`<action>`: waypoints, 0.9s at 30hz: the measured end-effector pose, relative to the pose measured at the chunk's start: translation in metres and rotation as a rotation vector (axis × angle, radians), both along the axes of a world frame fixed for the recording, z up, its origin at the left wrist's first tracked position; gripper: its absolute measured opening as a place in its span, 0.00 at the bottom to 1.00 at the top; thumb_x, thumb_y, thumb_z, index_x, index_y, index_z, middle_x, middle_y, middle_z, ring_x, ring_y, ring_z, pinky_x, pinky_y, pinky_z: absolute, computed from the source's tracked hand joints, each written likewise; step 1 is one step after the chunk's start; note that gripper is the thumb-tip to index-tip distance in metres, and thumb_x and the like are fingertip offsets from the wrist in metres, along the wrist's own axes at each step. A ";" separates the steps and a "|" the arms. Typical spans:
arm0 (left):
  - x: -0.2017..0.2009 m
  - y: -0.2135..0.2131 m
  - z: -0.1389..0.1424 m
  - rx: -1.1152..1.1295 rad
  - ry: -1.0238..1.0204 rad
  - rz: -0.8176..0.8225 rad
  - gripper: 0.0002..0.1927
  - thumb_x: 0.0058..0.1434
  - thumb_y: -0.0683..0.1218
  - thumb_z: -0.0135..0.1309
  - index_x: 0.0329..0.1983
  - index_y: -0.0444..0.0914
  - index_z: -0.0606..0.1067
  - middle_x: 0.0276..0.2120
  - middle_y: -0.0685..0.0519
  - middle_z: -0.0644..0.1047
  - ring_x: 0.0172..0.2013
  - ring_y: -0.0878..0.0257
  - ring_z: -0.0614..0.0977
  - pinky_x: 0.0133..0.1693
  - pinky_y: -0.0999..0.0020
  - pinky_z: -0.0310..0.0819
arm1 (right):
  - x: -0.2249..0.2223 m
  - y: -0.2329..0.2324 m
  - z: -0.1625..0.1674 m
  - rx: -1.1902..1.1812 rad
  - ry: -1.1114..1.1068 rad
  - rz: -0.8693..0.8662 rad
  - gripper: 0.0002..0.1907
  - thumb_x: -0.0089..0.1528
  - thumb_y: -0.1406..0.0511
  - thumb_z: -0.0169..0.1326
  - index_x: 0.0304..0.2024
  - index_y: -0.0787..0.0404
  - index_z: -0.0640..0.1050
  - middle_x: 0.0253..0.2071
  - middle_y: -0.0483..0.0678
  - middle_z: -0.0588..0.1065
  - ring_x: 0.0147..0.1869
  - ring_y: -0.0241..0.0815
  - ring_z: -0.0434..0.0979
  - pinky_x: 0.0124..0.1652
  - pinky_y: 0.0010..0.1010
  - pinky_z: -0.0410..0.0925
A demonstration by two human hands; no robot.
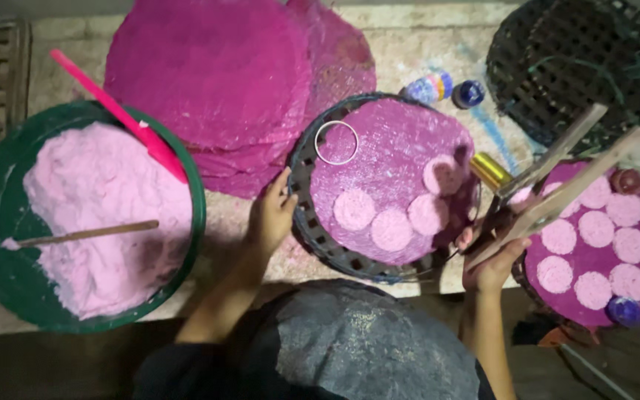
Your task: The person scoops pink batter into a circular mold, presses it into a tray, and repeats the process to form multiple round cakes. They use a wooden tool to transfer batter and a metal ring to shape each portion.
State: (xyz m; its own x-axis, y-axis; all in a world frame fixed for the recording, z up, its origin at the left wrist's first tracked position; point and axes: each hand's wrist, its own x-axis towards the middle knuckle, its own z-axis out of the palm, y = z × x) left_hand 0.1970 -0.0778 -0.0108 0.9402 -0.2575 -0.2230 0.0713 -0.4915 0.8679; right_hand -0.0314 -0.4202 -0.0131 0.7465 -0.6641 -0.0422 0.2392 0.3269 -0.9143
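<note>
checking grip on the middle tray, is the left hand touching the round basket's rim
Touching. The head view shows the left hand with its fingers laid against the left rim of the round basket, with no gap visible between them.
</note>
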 end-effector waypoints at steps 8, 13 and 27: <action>-0.048 -0.026 0.017 0.205 -0.568 -0.302 0.30 0.56 0.39 0.56 0.65 0.42 0.74 0.69 0.40 0.61 0.68 0.39 0.57 0.65 0.42 0.54 | 0.014 0.020 0.015 0.004 0.032 0.047 0.47 0.63 0.28 0.39 0.66 0.55 0.62 0.43 0.46 0.67 0.40 0.43 0.67 0.39 0.37 0.62; -0.053 -0.046 0.011 0.235 -0.622 -0.422 0.27 0.55 0.43 0.57 0.61 0.41 0.76 0.68 0.41 0.61 0.68 0.39 0.57 0.67 0.35 0.47 | 0.004 0.023 0.015 -0.079 0.018 0.056 0.48 0.63 0.28 0.39 0.68 0.54 0.63 0.42 0.47 0.67 0.39 0.44 0.66 0.39 0.38 0.63; -0.049 -0.051 0.010 0.357 -0.689 -0.373 0.31 0.57 0.42 0.57 0.67 0.38 0.75 0.71 0.39 0.60 0.69 0.42 0.58 0.67 0.35 0.43 | -0.024 0.010 0.005 -0.082 0.033 -0.019 0.46 0.64 0.28 0.38 0.64 0.56 0.65 0.43 0.48 0.67 0.40 0.44 0.66 0.38 0.37 0.62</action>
State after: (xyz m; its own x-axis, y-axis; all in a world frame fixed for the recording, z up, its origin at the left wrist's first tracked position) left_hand 0.1478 -0.1283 -0.0008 0.7635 -0.5997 0.2397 -0.6351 -0.6299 0.4470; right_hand -0.0553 -0.4101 -0.0076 0.7327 -0.6805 -0.0112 0.2141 0.2460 -0.9453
